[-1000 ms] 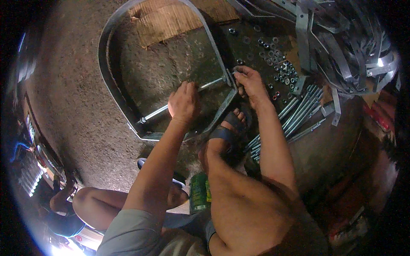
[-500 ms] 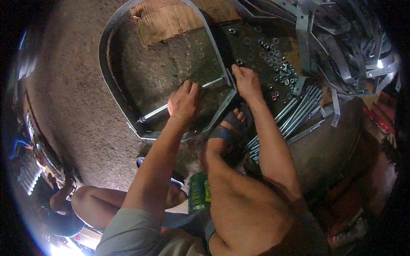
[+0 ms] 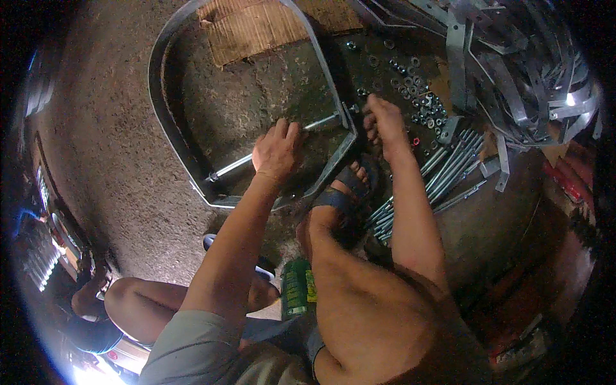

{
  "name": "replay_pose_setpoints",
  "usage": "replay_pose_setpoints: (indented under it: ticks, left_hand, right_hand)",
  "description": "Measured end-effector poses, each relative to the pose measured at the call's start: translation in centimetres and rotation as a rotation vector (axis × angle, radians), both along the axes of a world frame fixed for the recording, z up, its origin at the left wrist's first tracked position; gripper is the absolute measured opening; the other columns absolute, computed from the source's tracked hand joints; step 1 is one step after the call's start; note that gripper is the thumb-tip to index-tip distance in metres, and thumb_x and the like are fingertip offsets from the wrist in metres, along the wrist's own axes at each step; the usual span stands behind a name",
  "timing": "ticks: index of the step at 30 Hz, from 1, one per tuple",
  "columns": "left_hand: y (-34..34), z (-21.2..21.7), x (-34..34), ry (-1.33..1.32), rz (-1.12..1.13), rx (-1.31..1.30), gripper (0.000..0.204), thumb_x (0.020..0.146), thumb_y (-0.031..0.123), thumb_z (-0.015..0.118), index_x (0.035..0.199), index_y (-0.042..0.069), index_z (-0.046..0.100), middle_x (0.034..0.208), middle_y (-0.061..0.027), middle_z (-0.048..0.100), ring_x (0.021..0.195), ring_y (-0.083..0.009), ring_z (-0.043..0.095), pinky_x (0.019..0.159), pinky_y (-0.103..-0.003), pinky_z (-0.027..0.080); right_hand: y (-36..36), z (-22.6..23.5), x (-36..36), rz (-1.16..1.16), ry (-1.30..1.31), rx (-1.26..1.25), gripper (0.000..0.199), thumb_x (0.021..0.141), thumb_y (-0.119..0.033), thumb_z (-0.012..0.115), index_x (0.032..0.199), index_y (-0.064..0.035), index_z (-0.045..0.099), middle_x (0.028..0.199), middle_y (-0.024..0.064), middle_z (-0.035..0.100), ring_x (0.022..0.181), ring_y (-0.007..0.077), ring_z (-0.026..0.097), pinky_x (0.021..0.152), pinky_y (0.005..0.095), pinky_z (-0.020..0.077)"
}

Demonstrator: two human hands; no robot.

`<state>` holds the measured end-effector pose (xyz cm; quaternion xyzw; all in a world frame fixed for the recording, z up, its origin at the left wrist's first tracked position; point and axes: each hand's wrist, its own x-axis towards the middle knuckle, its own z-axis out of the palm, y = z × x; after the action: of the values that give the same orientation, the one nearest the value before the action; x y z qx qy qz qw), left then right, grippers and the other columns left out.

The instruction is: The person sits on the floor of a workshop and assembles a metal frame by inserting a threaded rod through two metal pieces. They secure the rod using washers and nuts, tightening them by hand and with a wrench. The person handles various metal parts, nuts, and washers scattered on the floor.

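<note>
A grey metal strap (image 3: 158,83) bent into a large loop lies on the ground in front of me. Across it runs a threaded rod (image 3: 235,167), its far-left end fixed with a nut at the strap's lower left corner. My left hand (image 3: 277,151) is closed around the rod's middle. The rod's right end (image 3: 354,108) pokes out through the strap, with a small piece of hardware on it. Just right of that end is my right hand (image 3: 386,125), off the rod, fingers bent and a little apart; nothing shows in them.
Loose nuts and washers (image 3: 428,110) lie scattered to the right, above a bundle of threaded rods (image 3: 443,176). Bent metal straps (image 3: 507,77) are heaped at the upper right. Cardboard (image 3: 256,29) lies at the top. A green container (image 3: 295,289) stands near my leg; another person's knee (image 3: 138,305) is at lower left.
My right hand has come away from the rod's right end and shifted slightly right, uncovering that end. My left hand keeps its grip on the rod.
</note>
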<state>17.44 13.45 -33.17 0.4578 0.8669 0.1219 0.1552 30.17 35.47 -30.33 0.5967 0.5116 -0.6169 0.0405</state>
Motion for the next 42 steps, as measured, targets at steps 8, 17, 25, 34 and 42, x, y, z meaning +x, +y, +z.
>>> replay_pose_setpoints:
  ticks: [8, 17, 25, 34, 42]
  left_hand:
    - [0.3, 0.8, 0.0, -0.034, 0.011, -0.060, 0.021, 0.094, 0.034, 0.058, 0.103, 0.015, 0.057, 0.098, -0.0072, 0.057, 0.090, -0.0274, 0.064, 0.073, -0.042, 0.051]
    - [0.2, 0.6, 0.0, -0.014, 0.013, -0.050, 0.019, 0.094, 0.034, 0.058, 0.100, 0.016, 0.056, 0.097, -0.0060, 0.057, 0.089, -0.0268, 0.064, 0.072, -0.043, 0.050]
    - [0.2, 0.7, 0.0, -0.015, 0.010, -0.030, 0.019, 0.093, 0.034, 0.058, 0.100, 0.016, 0.057, 0.096, -0.0062, 0.057, 0.088, -0.0267, 0.064, 0.070, -0.043, 0.050]
    - [0.2, 0.6, 0.0, -0.019, 0.012, 0.000, 0.019, 0.093, 0.033, 0.059, 0.102, 0.016, 0.058, 0.097, -0.0072, 0.057, 0.088, -0.0275, 0.064, 0.070, -0.043, 0.050]
    - [0.3, 0.7, 0.1, -0.029, 0.023, -0.024, 0.020, 0.093, 0.033, 0.059, 0.104, 0.017, 0.058, 0.098, -0.0073, 0.058, 0.089, -0.0270, 0.065, 0.072, -0.043, 0.050]
  right_hand:
    - [-0.4, 0.0, -1.7, 0.294, -0.070, 0.015, 0.036, 0.096, -0.041, 0.061, 0.091, -0.0054, 0.063, 0.064, -0.0013, 0.053, 0.050, 0.0087, 0.049, 0.044, 0.0269, 0.0360]
    - [-0.2, -0.9, -1.0, 0.202, 0.026, 0.032, 0.038, 0.096, -0.042, 0.061, 0.098, -0.0040, 0.066, 0.063, -0.0014, 0.051, 0.050, 0.0092, 0.046, 0.046, 0.0269, 0.0372]
    - [-0.6, -1.1, -1.7, 0.290, -0.010, 0.117, 0.044, 0.096, -0.048, 0.059, 0.092, -0.0040, 0.065, 0.060, -0.0005, 0.050, 0.048, 0.0106, 0.046, 0.045, 0.0286, 0.0358]
    - [0.6, -1.8, 1.3, -0.219, 0.177, -0.229, 0.049, 0.095, -0.056, 0.057, 0.084, -0.0083, 0.064, 0.064, 0.0004, 0.053, 0.049, 0.0121, 0.048, 0.045, 0.0291, 0.0326]
    - [-0.2, 0.5, -0.3, -0.120, 0.151, -0.256, 0.051, 0.095, -0.059, 0.055, 0.088, -0.0101, 0.065, 0.066, -0.0021, 0.056, 0.050, 0.0106, 0.048, 0.049, 0.0280, 0.0326]
